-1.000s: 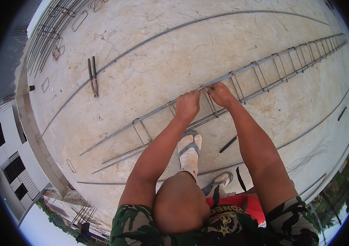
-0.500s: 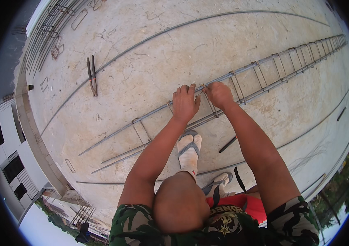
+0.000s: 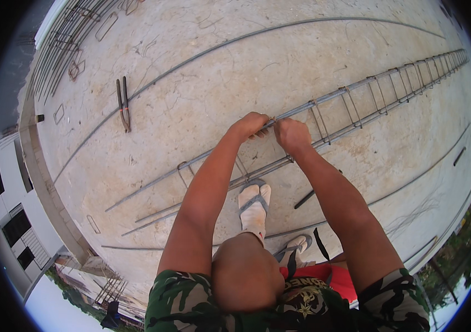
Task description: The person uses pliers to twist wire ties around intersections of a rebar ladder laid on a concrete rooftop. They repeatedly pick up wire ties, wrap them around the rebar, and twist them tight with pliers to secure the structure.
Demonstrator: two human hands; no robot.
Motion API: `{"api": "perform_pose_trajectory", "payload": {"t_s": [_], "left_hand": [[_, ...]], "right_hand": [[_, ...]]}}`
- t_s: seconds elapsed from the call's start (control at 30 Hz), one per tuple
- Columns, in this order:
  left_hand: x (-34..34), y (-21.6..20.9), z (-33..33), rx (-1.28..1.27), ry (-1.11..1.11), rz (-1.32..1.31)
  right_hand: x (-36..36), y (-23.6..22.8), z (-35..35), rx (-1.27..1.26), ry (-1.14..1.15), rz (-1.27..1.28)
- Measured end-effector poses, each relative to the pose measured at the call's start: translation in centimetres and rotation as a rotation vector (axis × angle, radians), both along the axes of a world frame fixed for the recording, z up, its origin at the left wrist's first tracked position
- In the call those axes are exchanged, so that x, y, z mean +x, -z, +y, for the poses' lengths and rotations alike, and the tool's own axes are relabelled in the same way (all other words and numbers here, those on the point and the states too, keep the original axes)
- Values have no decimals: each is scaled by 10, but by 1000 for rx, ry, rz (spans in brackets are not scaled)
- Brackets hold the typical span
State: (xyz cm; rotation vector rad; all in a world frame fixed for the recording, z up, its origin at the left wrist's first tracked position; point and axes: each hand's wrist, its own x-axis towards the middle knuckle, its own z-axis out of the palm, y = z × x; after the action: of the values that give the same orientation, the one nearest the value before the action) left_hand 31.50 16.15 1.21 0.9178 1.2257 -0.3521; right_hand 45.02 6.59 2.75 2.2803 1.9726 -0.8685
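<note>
A long ladder-like rebar cage lies slantwise across the concrete, its bars joined by rectangular stirrups. My left hand is closed round the cage's far bar, its fingers curled down over it. Just right of it, my right hand makes a fist against the same bar, beside a stirrup; whatever it pinches is hidden. A small bit of tie wire shows between the two hands. Off to the left, a long-handled pair of pincers with dark grips rests on the floor.
My sandalled foot stands beside the cage's near bars. A loose long bar curves behind the cage, another lies nearer me. A short dark rod is by my foot. Stacked bars and loose stirrups lie far left, along a low wall.
My left hand has turned and curled over the far bar, its wrist now higher. My right fist has shifted slightly down, staying at the same spot along the cage.
</note>
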Motion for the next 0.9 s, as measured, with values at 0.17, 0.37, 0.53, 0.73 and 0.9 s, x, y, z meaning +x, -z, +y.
{"api": "perform_pose_trajectory", "payload": {"t_s": [0.17,0.37,0.53,0.73,0.9], "left_hand": [[-2,20,-7,271,-170,-126],[5,22,-10,460,-256,-187],[6,-4,-23,679,-160,-254],[1,-5,-38,794,-169,-245],[5,8,-43,835,-205,-92]], "right_hand": [[-5,-4,0,26,-21,-43],[-7,-5,0,18,-50,-71],[-4,1,-4,75,-50,-96],[1,-17,13,-132,-139,-96],[20,-31,30,-63,-323,-187]]}}
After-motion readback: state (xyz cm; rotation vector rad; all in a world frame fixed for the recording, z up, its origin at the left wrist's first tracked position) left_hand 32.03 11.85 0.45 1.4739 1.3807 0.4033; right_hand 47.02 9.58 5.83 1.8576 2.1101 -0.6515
